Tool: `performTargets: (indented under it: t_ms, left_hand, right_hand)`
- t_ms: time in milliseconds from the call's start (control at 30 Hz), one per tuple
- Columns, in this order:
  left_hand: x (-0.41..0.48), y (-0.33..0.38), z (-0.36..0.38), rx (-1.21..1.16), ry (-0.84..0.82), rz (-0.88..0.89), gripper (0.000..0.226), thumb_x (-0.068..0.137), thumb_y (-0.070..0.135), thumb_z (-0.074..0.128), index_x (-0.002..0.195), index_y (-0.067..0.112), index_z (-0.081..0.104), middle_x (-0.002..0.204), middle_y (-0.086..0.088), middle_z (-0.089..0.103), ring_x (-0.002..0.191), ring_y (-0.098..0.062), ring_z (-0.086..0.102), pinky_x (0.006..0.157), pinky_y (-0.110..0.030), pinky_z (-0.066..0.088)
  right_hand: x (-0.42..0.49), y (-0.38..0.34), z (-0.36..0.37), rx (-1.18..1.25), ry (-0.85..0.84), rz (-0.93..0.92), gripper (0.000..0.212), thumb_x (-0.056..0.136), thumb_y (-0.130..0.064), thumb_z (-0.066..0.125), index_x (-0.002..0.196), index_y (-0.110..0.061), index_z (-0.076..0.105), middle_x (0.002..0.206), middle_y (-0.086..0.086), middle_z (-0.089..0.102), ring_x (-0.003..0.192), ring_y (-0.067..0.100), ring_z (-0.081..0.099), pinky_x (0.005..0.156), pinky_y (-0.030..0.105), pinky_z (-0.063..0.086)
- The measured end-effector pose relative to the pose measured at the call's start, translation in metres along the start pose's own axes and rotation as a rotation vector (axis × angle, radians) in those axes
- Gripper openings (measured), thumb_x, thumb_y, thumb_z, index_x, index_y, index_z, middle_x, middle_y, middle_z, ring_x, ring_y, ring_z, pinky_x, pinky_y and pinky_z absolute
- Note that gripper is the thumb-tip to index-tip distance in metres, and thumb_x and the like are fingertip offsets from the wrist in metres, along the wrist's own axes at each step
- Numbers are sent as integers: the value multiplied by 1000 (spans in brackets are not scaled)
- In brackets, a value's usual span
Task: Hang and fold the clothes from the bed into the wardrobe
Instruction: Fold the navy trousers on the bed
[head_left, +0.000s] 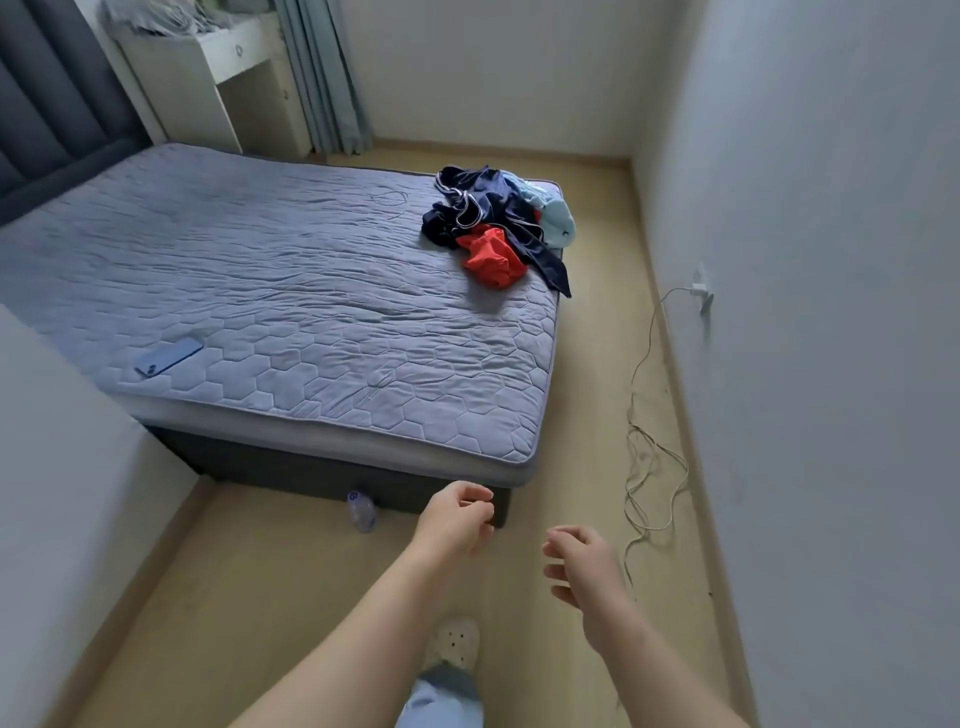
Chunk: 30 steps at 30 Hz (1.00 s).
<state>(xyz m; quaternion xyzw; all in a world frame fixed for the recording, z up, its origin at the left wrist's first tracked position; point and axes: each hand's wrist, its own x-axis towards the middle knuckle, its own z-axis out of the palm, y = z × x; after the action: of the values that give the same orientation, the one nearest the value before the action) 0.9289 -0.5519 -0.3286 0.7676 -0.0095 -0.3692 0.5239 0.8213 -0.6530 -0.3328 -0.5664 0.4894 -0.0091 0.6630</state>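
Observation:
A heap of clothes lies on the far right corner of the bed (291, 291): a navy garment with white stripes (483, 208), a red piece (491, 257) and a light blue piece (556, 221) that hangs over the bed's edge. The bed has a lilac quilted cover. My left hand (457, 517) hovers over the floor at the bed's near corner, fingers loosely curled, holding nothing. My right hand (582, 561) is beside it, also loosely curled with nothing in it. Both hands are well short of the clothes. No wardrobe is in view.
A blue phone (169, 357) lies on the bed's near left part. A plastic bottle (362, 512) stands on the floor against the bed base. A white cable (649, 457) trails from a wall plug (701, 288) along the right wall. A white nightstand (218, 78) stands beyond the bed.

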Motion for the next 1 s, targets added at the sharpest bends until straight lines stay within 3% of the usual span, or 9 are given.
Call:
performTargets:
  t_ms: [67,233,400,533,600,1000]
  left_hand:
    - [42,26,2,12,-16,-20,14,88,7,53,87,21,57,85,1,60,69,-12,62,51,-21,40]
    - [118,80,8,91,-70,-24,13,88,12,51,96,21,58,93,-2,62,85,-16,62,63,-23,47]
    - [188,137,45,127,-130,-45,14,91,7,47,100,15,56,87,-2,58,68,-9,56,53,-18,44]
    - [230,172,76,156,-133,-45,13,91,7,48,96,16,56,82,1,58,69,-9,56,56,-19,43]
    - [298,213,143,103,-103,-40,15,89,4,48,94,15,56,78,-1,58,68,-12,55,56,-21,41]
    - [421,331,233,24,-11,-88,18,87,3,49,84,20,55,77,-3,57,67,-14,53,57,-24,39]
  right_hand:
    - [38,-27,3,17,36,24,13,92,-10,50,80,-14,55,75,1,54,60,16,48,55,24,34]
    - [106,-91,9,86,54,44,14,92,-11,51,79,-16,55,73,0,55,58,14,49,55,23,34]
    - [178,-137,-17,148,83,60,15,92,-11,50,79,-16,56,73,0,56,60,15,50,55,24,37]
    - [222,-172,-39,151,86,87,13,92,-11,50,80,-15,55,74,1,56,60,14,50,55,24,37]
    - [300,-210,-94,131,78,62,13,91,-10,50,80,-14,55,74,1,55,58,14,49,53,23,35]
    - [445,-335,-167,-4,-33,116,15,91,-11,49,77,-15,53,75,2,54,58,15,48,53,24,34]
